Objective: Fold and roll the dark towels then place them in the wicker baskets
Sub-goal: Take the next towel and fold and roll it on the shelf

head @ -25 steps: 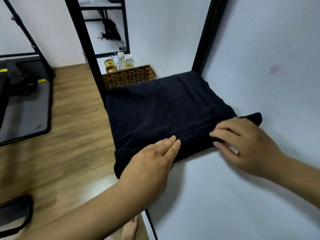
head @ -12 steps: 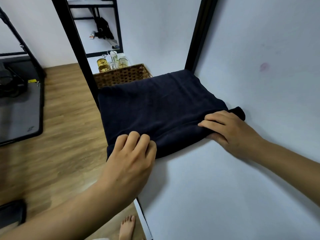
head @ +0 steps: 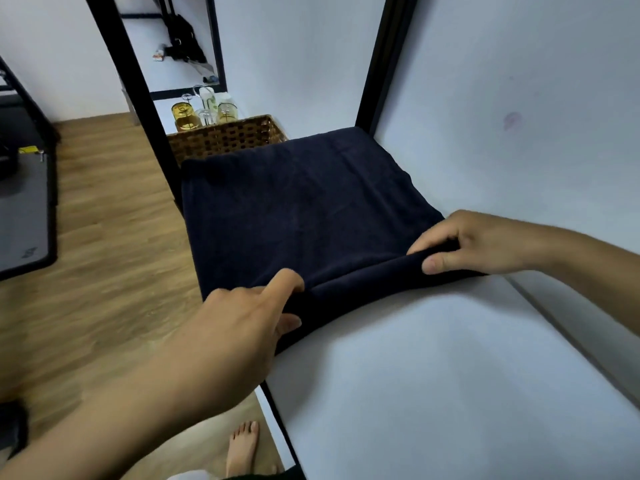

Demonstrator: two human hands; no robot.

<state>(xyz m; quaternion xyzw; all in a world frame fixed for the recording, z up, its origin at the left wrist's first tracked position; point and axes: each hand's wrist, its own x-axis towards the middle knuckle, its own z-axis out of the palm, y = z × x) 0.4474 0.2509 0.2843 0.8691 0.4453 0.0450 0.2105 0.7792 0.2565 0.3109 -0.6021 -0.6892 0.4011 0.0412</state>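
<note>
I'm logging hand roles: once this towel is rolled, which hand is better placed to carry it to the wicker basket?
Left, probably. The left hand grips the dark towel's roll on the side nearer the wicker basket.

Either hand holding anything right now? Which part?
Both grip the dark towel at its rolled near edge: left hand at the left end, right hand at the right end.

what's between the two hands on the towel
In the head view, only the rolled near edge of the dark towel spans from the left hand to the right hand; nothing else.
</note>
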